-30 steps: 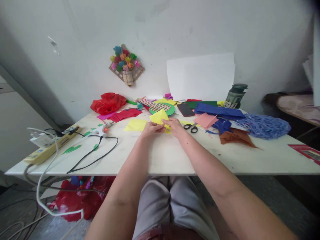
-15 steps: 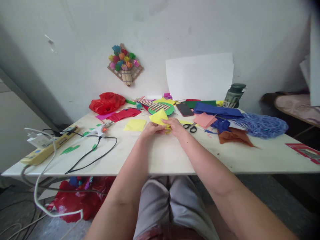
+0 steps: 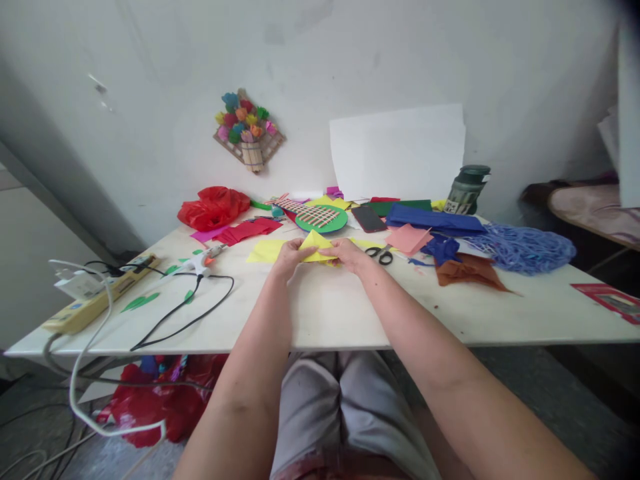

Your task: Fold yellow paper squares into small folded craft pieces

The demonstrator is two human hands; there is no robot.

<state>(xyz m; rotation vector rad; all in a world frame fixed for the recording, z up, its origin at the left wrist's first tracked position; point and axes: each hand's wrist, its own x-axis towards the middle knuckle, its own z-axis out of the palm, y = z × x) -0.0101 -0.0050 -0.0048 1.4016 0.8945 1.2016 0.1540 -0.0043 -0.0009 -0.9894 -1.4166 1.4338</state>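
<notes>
Both hands meet over the middle of the white table, and between them sits the folded yellow paper; the left hand pinches its near-left edge, the right hand pinches its near-right edge, fingers pressed together on the sheet rather than spread. The piece runs crosswise from one grip to the other, its long axis side to side, with a peaked corner standing up just beyond the fingertips (it looks like a half-made fold, though the crease itself is too small to read). Neither hand is nearer than the other; the paper lies squarely between them, touching both.

Just to the left of the left hand's grip a flat yellow sheet lies on the tabletop, partly under the held piece as far as I can tell; just to the right of the right hand's grip lie the scissors, near but not touching; beyond the grip, farther from the person, sits the green woven disc, and a glue gun rests well off to the left.
</notes>
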